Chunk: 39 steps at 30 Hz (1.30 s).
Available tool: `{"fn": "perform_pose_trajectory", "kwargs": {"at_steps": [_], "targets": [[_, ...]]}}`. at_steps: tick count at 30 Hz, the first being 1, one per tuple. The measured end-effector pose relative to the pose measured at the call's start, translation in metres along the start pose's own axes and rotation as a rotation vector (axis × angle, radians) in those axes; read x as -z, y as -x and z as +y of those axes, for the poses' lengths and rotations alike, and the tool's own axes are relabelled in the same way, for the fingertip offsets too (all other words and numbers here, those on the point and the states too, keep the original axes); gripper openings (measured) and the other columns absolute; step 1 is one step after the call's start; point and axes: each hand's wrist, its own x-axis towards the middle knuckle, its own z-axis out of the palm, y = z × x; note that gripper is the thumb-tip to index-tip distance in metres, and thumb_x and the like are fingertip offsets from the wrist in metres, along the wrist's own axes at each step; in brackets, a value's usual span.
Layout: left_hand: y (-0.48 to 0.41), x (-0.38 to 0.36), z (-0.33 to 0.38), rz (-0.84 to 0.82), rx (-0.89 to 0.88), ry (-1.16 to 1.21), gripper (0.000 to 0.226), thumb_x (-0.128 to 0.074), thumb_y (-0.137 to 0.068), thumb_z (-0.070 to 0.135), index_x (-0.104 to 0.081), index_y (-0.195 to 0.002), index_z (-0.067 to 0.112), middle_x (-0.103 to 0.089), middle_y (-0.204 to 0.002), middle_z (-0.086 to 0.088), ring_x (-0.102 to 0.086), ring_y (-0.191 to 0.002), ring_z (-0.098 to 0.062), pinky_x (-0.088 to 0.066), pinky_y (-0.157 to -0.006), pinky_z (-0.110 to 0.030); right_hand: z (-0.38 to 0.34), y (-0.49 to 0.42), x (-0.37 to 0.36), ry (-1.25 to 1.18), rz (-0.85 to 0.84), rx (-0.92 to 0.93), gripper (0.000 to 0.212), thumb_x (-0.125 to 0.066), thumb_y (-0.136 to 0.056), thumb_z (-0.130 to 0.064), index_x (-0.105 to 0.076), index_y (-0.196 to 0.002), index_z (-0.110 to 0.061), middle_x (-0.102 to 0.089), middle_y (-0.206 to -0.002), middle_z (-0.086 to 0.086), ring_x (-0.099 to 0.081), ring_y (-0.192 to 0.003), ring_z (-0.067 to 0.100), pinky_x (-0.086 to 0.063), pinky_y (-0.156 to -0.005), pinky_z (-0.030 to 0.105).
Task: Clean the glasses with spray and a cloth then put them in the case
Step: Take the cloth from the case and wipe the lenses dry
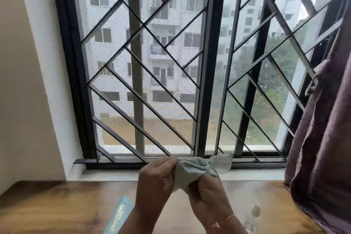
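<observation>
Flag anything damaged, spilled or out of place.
Nothing stands out. Left hand and right hand hold the pale green cloth over the clear-lens glasses; the visible lens looks whole. The light blue case lies on the wooden table.

Bright window (144, 62) backlight; soft blur, edges bowed.

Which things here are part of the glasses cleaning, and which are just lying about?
Job: cloth, gripped by left hand and right hand; glasses; light-blue box, possibly the case.
Just there: curtain, window grille, table, blurred clear object.
</observation>
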Motion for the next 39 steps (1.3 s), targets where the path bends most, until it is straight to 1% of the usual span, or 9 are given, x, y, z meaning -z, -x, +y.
{"fn": "perform_pose_trajectory", "kwargs": {"at_steps": [7,12,15,16,18,20,23,31,39], "targets": [[-0.005,0.004,0.005,0.056,0.004,0.05,0.025,-0.052,-0.074,0.012,-0.074,-0.085,0.015,-0.07,-0.085,0.013,-0.063,-0.079,0.001,-0.047,-0.075,-0.008,-0.011,0.002,-0.004,-0.188,0.034,-0.056,0.007,-0.065,-0.066,-0.01,-0.071,-0.068,-0.009,-0.068,-0.067,0.012,-0.066,-0.06,0.02,-0.055,-0.051,0.027],[-0.004,0.006,0.0,0.069,0.065,0.002,0.03,-0.048,-0.071,0.012,-0.075,-0.082,0.01,-0.074,-0.079,0.002,-0.062,-0.08,-0.003,-0.042,-0.076,0.0,-0.014,0.003,-0.001,-0.141,-0.045,-0.171,0.046,-0.067,-0.056,-0.006,-0.061,-0.098,0.012,-0.061,-0.1,0.035,-0.062,-0.086,0.038,-0.058,-0.067,0.035],[-0.003,0.008,-0.002,0.088,0.086,0.009,0.032,-0.046,-0.07,0.012,-0.075,-0.083,0.009,-0.073,-0.079,0.001,-0.062,-0.081,-0.003,-0.039,-0.079,0.002,-0.01,0.007,0.004,-0.136,-0.134,-0.167,0.035,-0.069,-0.067,0.004,-0.062,-0.1,0.012,-0.051,-0.097,0.031,-0.051,-0.091,0.038,-0.054,-0.079,0.04],[-0.003,0.008,-0.002,0.092,0.084,0.012,0.032,-0.046,-0.07,0.012,-0.075,-0.083,0.01,-0.073,-0.079,0.001,-0.062,-0.08,-0.002,-0.04,-0.078,0.002,-0.01,0.009,0.007,-0.111,-0.183,-0.162,0.017,-0.057,-0.078,0.01,-0.065,-0.092,0.01,-0.056,-0.089,0.028,-0.057,-0.087,0.035,-0.057,-0.078,0.039],[-0.003,0.009,0.0,0.092,0.065,0.013,0.032,-0.046,-0.07,0.011,-0.075,-0.083,0.01,-0.073,-0.079,0.002,-0.062,-0.079,-0.002,-0.039,-0.077,0.002,-0.007,0.012,0.011,-0.046,-0.188,-0.108,0.033,-0.041,-0.077,0.021,-0.069,-0.078,0.004,-0.068,-0.074,0.019,-0.067,-0.069,0.026,-0.058,-0.06,0.031],[-0.002,0.008,0.002,0.088,0.041,0.009,0.03,-0.047,-0.071,0.011,-0.075,-0.083,0.01,-0.073,-0.078,0.003,-0.061,-0.077,-0.002,-0.041,-0.075,0.001,-0.004,0.014,0.005,0.003,-0.149,-0.01,0.034,-0.049,-0.055,0.023,-0.07,-0.076,0.005,-0.069,-0.072,0.02,-0.066,-0.061,0.024,-0.055,-0.048,0.028],[0.002,0.004,0.003,0.074,0.001,0.006,0.026,-0.051,-0.072,0.013,-0.074,-0.083,0.01,-0.073,-0.08,0.002,-0.063,-0.076,-0.003,-0.05,-0.07,-0.013,-0.002,0.011,-0.007,0.102,-0.066,0.079,0.024,-0.054,-0.056,0.024,-0.066,-0.069,0.008,-0.063,-0.064,0.018,-0.06,-0.051,0.019,-0.045,-0.039,0.023],[-0.001,0.006,0.005,0.12,-0.01,0.062,0.025,-0.052,-0.073,0.01,-0.074,-0.084,0.014,-0.072,-0.085,0.009,-0.063,-0.081,0.002,-0.046,-0.078,-0.005,-0.009,0.007,-0.012,-0.151,0.051,-0.06,0.02,-0.07,-0.064,-0.011,-0.068,-0.083,-0.01,-0.068,-0.068,0.007,-0.065,-0.059,0.016,-0.054,-0.052,0.027],[0.002,0.007,0.003,0.11,0.065,0.012,0.028,-0.05,-0.072,0.014,-0.076,-0.081,0.01,-0.073,-0.079,0.002,-0.062,-0.08,-0.003,-0.045,-0.077,-0.004,-0.017,0.011,0.001,-0.09,0.094,-0.121,0.013,-0.066,-0.057,-0.002,-0.073,-0.056,-0.013,-0.069,-0.058,0.004,-0.065,-0.051,0.012,-0.05,-0.047,0.023]]}}
